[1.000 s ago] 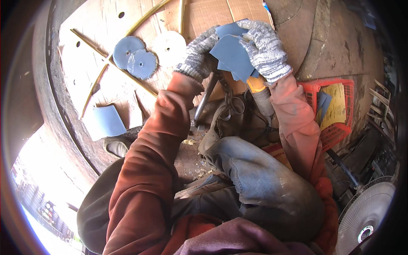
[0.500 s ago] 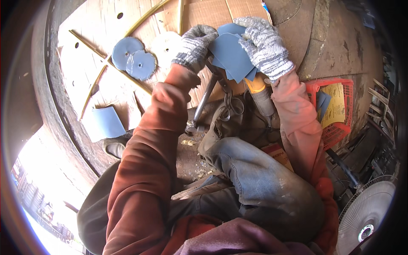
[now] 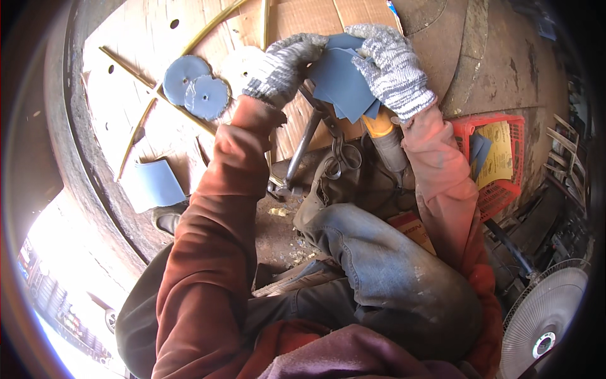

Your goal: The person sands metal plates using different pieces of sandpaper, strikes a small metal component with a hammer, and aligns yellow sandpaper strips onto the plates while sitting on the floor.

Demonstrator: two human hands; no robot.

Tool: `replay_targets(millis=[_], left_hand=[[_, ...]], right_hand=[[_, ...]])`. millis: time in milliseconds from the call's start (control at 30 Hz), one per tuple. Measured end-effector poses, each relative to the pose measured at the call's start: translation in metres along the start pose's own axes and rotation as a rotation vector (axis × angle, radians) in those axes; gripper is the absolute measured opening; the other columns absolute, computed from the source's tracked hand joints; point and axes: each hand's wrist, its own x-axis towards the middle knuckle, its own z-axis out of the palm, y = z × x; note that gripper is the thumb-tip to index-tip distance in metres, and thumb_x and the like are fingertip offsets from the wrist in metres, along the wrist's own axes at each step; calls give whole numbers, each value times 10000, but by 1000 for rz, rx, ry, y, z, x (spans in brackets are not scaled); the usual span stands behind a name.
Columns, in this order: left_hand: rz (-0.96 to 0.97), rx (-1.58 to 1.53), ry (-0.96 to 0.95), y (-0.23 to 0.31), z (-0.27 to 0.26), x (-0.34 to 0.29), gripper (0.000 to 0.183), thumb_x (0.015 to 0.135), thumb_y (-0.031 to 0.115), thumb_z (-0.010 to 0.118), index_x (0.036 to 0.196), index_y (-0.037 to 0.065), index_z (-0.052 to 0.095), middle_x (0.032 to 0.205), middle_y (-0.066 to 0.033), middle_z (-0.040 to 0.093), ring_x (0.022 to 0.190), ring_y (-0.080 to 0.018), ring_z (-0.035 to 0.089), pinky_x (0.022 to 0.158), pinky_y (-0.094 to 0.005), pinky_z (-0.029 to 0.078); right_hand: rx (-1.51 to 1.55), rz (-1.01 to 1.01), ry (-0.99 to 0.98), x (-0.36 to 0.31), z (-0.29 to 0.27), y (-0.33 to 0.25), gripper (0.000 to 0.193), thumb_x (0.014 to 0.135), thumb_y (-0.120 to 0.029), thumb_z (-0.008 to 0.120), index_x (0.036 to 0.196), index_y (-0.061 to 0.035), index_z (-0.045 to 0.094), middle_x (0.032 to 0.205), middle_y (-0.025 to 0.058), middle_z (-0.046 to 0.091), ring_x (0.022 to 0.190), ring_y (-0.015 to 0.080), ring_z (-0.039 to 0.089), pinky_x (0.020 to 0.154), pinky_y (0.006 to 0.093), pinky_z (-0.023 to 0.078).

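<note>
A stack of blue-grey sandpaper pieces (image 3: 344, 79), some with rounded edges, is held over the cardboard. My right hand (image 3: 394, 69), in a grey-and-white knit glove, grips the stack at its right side. My left hand (image 3: 284, 66), gloved alike, has its fingers bent at the stack's upper left edge; its fingertips are partly hidden. Left of it lie two overlapping sandpaper discs (image 3: 205, 98) with small centre holes. Below the stack are a hammer (image 3: 303, 148), scissors (image 3: 341, 155) and a yellow-and-grey power tool (image 3: 386, 145), partly covered by the sheets.
Cardboard (image 3: 303, 22) covers the work surface, with thin yellowish strips (image 3: 129, 66) crossing on it. A folded sandpaper sheet (image 3: 158, 183) lies at the near left. At right stand a red plastic basket (image 3: 514, 155) holding sheets and a fan (image 3: 549, 319).
My left hand has shifted slightly left and its fingers now stretch further along the stack's top edge. The right hand and the stack have hardly moved.
</note>
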Motion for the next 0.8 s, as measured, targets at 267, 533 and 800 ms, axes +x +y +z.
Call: replay_targets(millis=[267, 533, 800], left_hand=[[-6, 95, -54, 8, 25, -11, 297, 841, 66, 639, 1126, -13, 636, 1011, -103, 687, 926, -187, 652, 863, -297, 518], [45, 616, 131, 14, 45, -9, 256, 827, 92, 759, 1047, -15, 683, 913, -73, 719, 802, -129, 677, 756, -262, 550], [43, 698, 258, 18, 46, -17, 300, 787, 125, 805, 1023, -20, 690, 895, -73, 720, 799, -133, 674, 742, -261, 542]], right_hand=[[-41, -41, 57, 5, -3, -3, 375, 875, -274, 589, 1227, -156, 641, 1269, 54, 607, 1185, 274, 543, 1057, 424, 385], [-362, -12, -127, 19, -24, -18, 309, 877, -276, 588, 1138, -134, 676, 1160, 62, 643, 1094, 260, 597, 989, 429, 427], [-59, 64, 9, 3, -17, -13, 279, 885, -275, 617, 1087, -89, 664, 1116, 118, 654, 1048, 301, 621, 933, 429, 476]])
